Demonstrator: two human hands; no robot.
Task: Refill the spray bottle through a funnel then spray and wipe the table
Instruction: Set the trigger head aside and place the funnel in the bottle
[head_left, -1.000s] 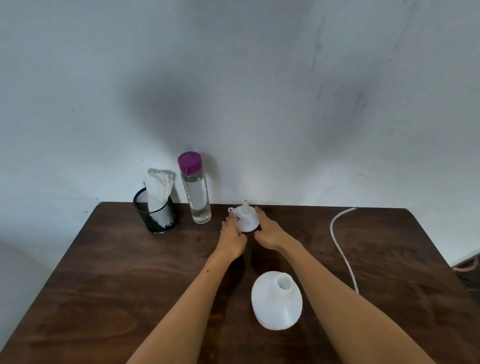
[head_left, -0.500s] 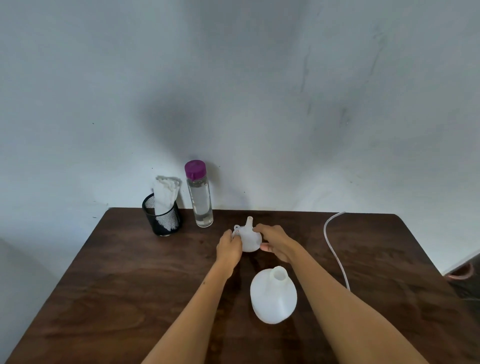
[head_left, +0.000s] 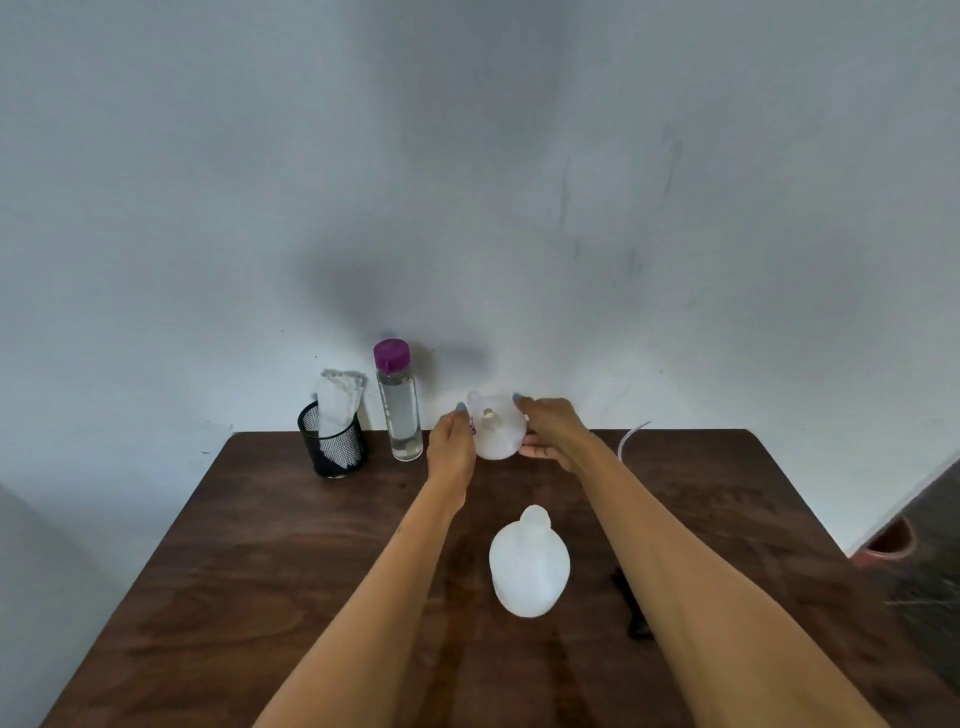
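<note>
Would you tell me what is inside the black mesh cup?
A folded white cloth stands in the black mesh cup, its top sticking above the rim. The cup's bottom is hidden by the cloth.

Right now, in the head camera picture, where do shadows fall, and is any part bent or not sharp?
Head view: a soft dark shadow lies on the pale wall above the clear purple-capped bottle; the wide lens bends the brown wooden table edges outward; the white plastic funnel, held by the left hand and right hand, looks slightly soft, as does the white spray bottle body.
</note>
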